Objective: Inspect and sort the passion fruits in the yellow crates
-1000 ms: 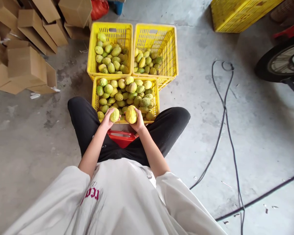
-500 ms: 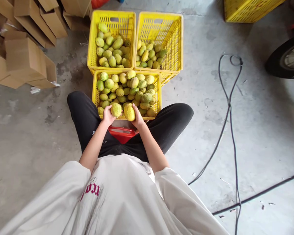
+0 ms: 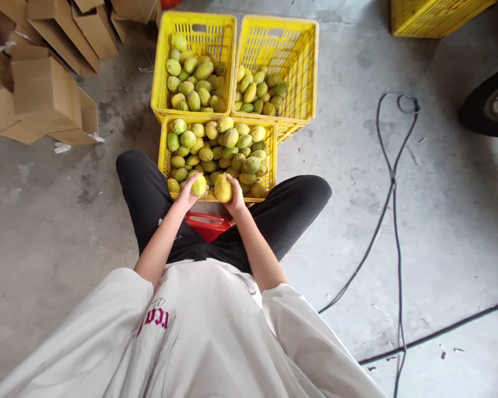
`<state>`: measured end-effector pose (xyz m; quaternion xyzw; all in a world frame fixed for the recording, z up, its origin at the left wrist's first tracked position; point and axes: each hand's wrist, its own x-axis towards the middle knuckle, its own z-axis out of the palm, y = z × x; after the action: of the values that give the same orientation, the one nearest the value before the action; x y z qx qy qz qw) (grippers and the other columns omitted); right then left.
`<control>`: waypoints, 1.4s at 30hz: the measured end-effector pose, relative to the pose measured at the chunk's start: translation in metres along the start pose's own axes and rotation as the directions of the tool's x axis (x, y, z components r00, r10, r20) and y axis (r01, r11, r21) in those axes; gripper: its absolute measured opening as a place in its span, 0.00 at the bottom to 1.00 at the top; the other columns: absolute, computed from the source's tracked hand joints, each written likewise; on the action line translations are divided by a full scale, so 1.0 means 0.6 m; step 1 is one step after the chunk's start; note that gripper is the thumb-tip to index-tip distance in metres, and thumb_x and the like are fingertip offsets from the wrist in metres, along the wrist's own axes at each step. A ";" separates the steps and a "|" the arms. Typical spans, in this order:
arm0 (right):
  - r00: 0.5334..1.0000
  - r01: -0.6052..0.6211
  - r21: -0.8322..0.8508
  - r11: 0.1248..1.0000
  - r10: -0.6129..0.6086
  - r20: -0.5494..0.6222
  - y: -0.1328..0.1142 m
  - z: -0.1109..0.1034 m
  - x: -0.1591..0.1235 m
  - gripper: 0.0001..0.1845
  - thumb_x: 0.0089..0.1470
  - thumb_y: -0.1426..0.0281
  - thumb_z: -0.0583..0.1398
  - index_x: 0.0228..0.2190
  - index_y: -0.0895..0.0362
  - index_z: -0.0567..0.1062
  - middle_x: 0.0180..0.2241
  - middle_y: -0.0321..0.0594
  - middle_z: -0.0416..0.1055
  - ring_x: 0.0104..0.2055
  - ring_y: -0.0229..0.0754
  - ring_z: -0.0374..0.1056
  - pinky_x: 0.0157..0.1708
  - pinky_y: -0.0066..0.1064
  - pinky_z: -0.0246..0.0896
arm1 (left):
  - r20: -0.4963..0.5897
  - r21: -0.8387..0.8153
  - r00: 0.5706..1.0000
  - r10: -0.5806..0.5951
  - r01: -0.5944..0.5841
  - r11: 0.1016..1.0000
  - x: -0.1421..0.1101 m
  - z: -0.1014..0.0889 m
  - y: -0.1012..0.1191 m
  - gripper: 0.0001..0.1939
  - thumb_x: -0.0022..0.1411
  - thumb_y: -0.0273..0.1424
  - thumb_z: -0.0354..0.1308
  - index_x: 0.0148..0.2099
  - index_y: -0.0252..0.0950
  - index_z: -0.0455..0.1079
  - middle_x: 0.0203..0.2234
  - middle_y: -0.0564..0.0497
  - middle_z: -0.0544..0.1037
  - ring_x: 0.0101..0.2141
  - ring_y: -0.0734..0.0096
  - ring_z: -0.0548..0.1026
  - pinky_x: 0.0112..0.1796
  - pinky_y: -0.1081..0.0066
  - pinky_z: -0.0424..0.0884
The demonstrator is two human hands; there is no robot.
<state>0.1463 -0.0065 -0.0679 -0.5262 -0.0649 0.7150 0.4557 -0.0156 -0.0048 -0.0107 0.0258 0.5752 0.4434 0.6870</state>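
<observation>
My left hand [image 3: 188, 190] is closed around a yellow-green oval fruit [image 3: 198, 186]. In my right hand [image 3: 234, 200] is a second, yellower fruit [image 3: 223, 188] with a faintly ridged skin. Both fruits are held side by side, a small gap apart, over the near edge of a yellow plastic crate [image 3: 273, 160]. That crate is full of similar green and yellow fruit [image 3: 229, 137]; their exact kind is unclear. The fingers under each held fruit are partly hidden.
Two more yellow crates, one left [image 3: 156, 72] and one right [image 3: 314, 72], stand behind, part filled with fruit. Cardboard boxes [image 3: 45, 91] lie at left. A red plastic object [image 3: 207, 224] sits between my knees. A black cable [image 3: 392, 182] and a wheel [image 3: 492, 105] are at right.
Both held fruits have turned a little in my hands and still sit close together. The whole scene has shifted slightly to the right in view with my head.
</observation>
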 end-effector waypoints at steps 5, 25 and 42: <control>0.994 0.015 0.001 1.000 -0.014 -0.105 -0.008 -0.002 0.005 0.21 0.66 0.45 0.60 0.46 0.48 0.74 0.45 0.43 0.84 0.60 0.57 0.85 0.56 0.43 0.88 | -0.033 -0.062 0.999 -0.016 0.014 0.998 0.002 0.001 0.004 0.14 0.82 0.43 0.61 0.52 0.37 0.79 0.34 0.48 0.84 0.43 0.55 0.90 0.43 0.65 0.87; 0.996 -0.034 0.207 0.978 0.051 -0.076 -0.004 -0.001 0.004 0.14 0.65 0.59 0.70 0.46 0.50 0.75 0.38 0.37 0.82 0.51 0.54 0.87 0.51 0.46 0.93 | -0.030 -0.100 0.998 0.062 -0.064 0.993 0.001 0.004 -0.003 0.16 0.87 0.39 0.54 0.55 0.36 0.81 0.43 0.46 0.89 0.42 0.61 0.91 0.41 0.69 0.86; 0.998 0.016 0.197 0.980 -0.005 -0.057 0.001 -0.004 0.009 0.15 0.63 0.59 0.77 0.42 0.51 0.81 0.37 0.34 0.85 0.46 0.46 0.86 0.45 0.33 0.89 | 0.005 -0.283 0.998 -0.065 0.063 0.957 0.018 0.004 -0.009 0.13 0.84 0.36 0.52 0.57 0.40 0.77 0.30 0.52 0.85 0.38 0.58 0.92 0.46 0.63 0.89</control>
<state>0.1476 -0.0039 -0.0727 -0.4981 0.0166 0.7003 0.5110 -0.0110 -0.0001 -0.0213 -0.0923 0.5079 0.4987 0.6963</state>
